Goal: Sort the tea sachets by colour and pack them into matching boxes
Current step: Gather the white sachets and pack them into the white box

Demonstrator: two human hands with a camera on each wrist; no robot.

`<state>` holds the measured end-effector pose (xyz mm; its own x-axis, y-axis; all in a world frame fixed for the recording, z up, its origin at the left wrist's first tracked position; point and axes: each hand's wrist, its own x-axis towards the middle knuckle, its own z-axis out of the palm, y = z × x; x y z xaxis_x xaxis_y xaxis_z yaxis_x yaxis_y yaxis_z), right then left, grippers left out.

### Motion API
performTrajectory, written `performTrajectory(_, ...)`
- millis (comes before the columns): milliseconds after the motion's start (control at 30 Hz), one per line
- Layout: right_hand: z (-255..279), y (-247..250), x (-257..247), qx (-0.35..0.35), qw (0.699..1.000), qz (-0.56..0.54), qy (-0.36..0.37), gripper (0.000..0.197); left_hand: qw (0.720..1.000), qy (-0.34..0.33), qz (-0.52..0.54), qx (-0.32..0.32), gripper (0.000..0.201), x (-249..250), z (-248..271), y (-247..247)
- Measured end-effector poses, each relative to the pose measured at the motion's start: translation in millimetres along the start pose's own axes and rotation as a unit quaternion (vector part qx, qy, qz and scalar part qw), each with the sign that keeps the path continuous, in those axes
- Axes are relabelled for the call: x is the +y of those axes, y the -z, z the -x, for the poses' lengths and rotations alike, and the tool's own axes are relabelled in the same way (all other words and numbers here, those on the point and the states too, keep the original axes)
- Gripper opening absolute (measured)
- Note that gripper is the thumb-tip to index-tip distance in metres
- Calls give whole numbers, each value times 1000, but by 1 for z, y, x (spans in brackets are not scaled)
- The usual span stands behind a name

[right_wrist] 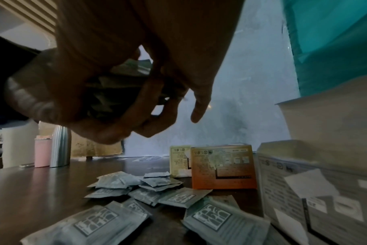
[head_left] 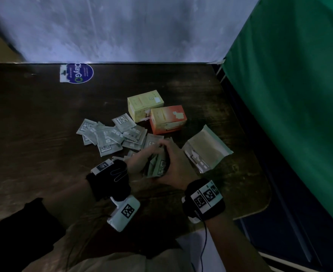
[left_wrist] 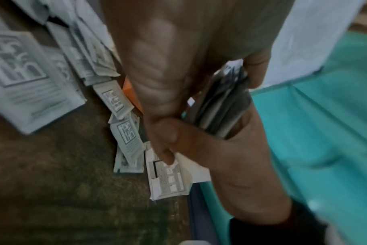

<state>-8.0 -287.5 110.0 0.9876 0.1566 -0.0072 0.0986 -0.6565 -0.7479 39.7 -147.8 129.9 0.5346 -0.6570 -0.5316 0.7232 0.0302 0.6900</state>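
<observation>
Both hands meet just in front of the orange box [head_left: 168,119]. The left hand [head_left: 137,165] and the right hand [head_left: 176,163] curl around one stack of sachets [head_left: 158,164], edges wedged between thumb and fingers [left_wrist: 256,66] (colour unclear). Loose sachets [head_left: 110,134] lie left of that box.

Looks like a canteen or café corner: dark wooden worktop [head_left: 44,118] with a round blue "ClayGo" sticker [head_left: 79,73] at its far edge, against a grey plaster wall [head_left: 122,26]; green curtain [head_left: 291,95] along the right edge; pink tumbler [right_wrist: 42,150] and steel bottle [right_wrist: 60,145] beyond.
</observation>
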Motion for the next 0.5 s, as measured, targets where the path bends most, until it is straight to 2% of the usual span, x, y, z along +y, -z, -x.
performTrajectory(100, 2, -1, 1, 5, 999, -31, -7, 86, 998, -19, -32, 50, 39, 1, -4, -5)
performTrajectory(167, 4, -1, 2, 14, 999, -46, -18, 86, 999, -14, -19, 34, 42, -1, -6, -3)
performTrajectory(233, 6, 1, 1, 16, 997, -69, -44, 85, 1000, 1, 9, -24, 39, -1, -1, 1)
performTrajectory(300, 9, 3, 2, 22, 993, -98, -61, 85, 997, 23, 25, -72, 46, -2, -1, 7)
performTrajectory(367, 11, 5, 1, 29, 991, -117, -57, 85, 995, 32, 36, -82, 43, -5, -2, 11)
performTrajectory(500, 11, 6, -1, 29, 991, -120, -42, 89, 999, 5, 16, -49, 29, -2, 0, 12)
